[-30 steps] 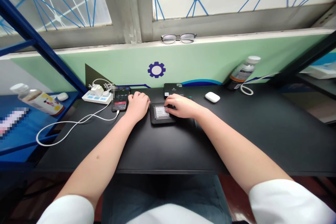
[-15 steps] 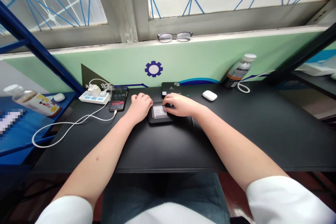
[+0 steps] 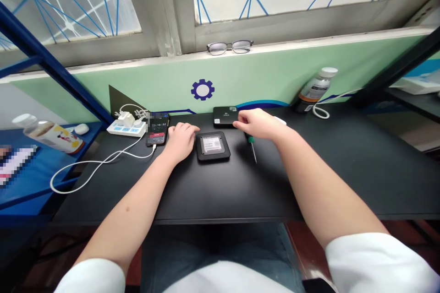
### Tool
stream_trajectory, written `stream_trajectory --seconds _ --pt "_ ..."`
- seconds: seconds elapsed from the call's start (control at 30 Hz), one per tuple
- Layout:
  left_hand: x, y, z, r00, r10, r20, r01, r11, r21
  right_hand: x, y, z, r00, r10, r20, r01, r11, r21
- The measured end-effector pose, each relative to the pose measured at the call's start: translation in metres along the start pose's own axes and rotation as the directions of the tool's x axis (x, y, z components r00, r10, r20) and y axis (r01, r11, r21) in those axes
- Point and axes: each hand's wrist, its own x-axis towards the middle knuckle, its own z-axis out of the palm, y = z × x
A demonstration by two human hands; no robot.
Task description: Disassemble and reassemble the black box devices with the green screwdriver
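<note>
On the black desk, a square black case (image 3: 213, 156) lies flat with a silver labelled plate in its middle. My left hand (image 3: 182, 141) rests at the case's left side, palm down, fingers loosely spread, with one fingertip close to the upper left corner. My right hand (image 3: 257, 123) is to the right of the case, fingers curled inward and thumb pressed toward them; whatever it may hold is hidden. Just below it, a screwdriver (image 3: 251, 140) shows a green collar and a thin metal shaft pointing toward me. A flat black box (image 3: 223, 118) lies behind the case.
A phone (image 3: 157, 130) on a white cable lies left, beside a white power strip (image 3: 125, 127). White earbud case (image 3: 281, 120) is partly behind my right hand. One bottle (image 3: 314, 89) stands back right, another (image 3: 51, 135) at left. Glasses (image 3: 229, 47) rest on the ledge.
My right hand has left the case's top and moved right, over the screwdriver, uncovering the labelled plate. My left hand has stayed almost in place beside the case.
</note>
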Motion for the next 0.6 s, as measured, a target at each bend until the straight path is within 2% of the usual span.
stream_trajectory --seconds 0.07,0.1,0.2,0.33,0.53,0.6 --pt "-0.004 0.002 -0.004 0.998 -0.012 0.065 0.013 1.0 -0.005 -0.003 0.007 -0.005 0.972 0.174 0.158 -0.166 0.984 -0.064" --pt "-0.006 0.003 -0.007 0.994 -0.013 0.11 0.013 1.0 -0.002 -0.004 0.011 -0.006 0.951 0.244 0.19 -0.226 0.968 -0.111" --pt "-0.009 0.001 -0.013 0.969 -0.022 0.245 0.019 1.0 0.014 -0.001 0.018 -0.002 0.923 0.346 0.167 -0.316 0.931 -0.181" --pt "-0.009 -0.008 -0.017 0.955 0.031 0.295 -0.04 0.999 0.022 0.005 0.014 0.005 0.908 0.376 0.182 -0.36 0.926 -0.119" --pt "-0.008 -0.012 -0.005 0.946 0.08 0.313 -0.061 0.996 -0.069 0.003 0.015 0.005 0.9 0.37 0.229 -0.41 0.898 0.158" --pt "-0.009 -0.012 -0.001 0.951 0.109 0.29 -0.086 0.992 -0.09 0.002 0.018 0.004 0.929 0.312 0.198 -0.364 0.865 0.345"
